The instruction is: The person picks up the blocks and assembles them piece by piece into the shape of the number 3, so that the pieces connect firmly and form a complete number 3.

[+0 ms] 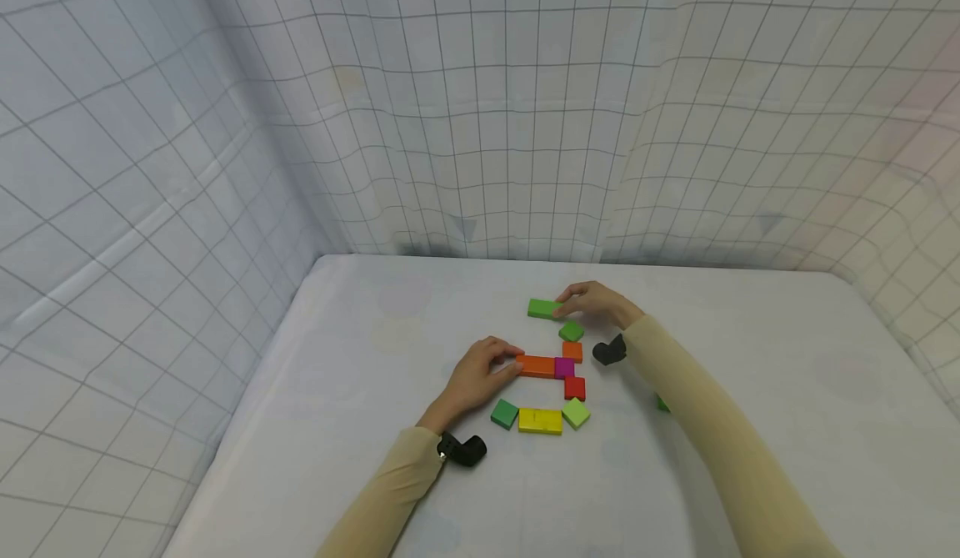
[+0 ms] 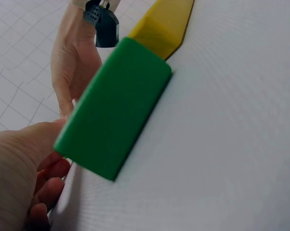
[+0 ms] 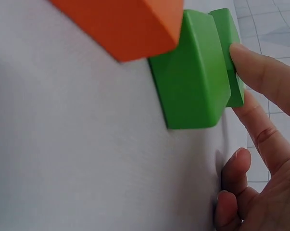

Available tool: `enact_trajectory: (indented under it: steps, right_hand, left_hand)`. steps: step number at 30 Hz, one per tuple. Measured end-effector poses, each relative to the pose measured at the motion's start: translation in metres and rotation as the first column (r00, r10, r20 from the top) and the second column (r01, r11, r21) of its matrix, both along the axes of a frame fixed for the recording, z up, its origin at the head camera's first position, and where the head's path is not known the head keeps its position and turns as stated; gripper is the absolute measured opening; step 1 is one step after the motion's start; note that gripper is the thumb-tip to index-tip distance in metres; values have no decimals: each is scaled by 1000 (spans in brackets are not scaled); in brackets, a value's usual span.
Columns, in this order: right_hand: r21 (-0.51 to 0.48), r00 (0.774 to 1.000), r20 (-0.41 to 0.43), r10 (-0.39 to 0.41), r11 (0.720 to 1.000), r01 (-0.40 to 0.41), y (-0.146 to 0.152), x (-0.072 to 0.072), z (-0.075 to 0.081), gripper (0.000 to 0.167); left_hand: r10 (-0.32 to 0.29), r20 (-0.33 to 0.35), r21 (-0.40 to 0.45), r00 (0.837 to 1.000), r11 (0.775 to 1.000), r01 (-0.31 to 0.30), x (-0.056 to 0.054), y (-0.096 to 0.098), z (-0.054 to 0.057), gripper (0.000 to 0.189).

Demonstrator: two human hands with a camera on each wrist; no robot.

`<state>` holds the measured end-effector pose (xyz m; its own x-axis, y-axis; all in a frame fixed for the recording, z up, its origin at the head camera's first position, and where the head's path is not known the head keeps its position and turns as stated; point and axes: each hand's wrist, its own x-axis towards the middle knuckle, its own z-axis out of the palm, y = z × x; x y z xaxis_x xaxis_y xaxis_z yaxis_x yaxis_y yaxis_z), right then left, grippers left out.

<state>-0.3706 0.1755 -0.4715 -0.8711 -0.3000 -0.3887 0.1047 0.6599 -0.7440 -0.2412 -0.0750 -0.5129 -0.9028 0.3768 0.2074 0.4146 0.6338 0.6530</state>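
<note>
My left hand (image 1: 477, 374) has its thumb and index finger at the left end of a long orange block (image 1: 537, 366), pinching it; the left wrist view hides this contact behind a dark green block (image 2: 113, 108). A purple block (image 1: 565, 368) touches the orange block's right end. At the back, my right hand (image 1: 596, 300) pinches the right end of a long green block (image 1: 542, 309) between thumb and finger. Just in front of that lies a tilted green block (image 1: 572, 331). Below it sit a small orange block (image 1: 572, 352) and, past the purple one, a red block (image 1: 575, 388).
Nearer the front, a yellow rectangular block (image 1: 540, 421) lies between the dark green block and a lime block (image 1: 576, 413) turned on its corner. Another green block (image 1: 663, 404) is partly covered by the right sleeve. Grid-patterned curtains (image 1: 480, 124) surround the white table (image 1: 360, 358).
</note>
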Motion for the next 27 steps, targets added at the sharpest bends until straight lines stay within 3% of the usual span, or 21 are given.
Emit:
enact_trajectory:
  steps: [27]
  right_hand:
    - [51, 998, -11, 58, 997, -58, 2, 7, -3, 34]
  left_hand:
    - [0, -21, -4, 1000, 1000, 0, -1, 0, -1, 27]
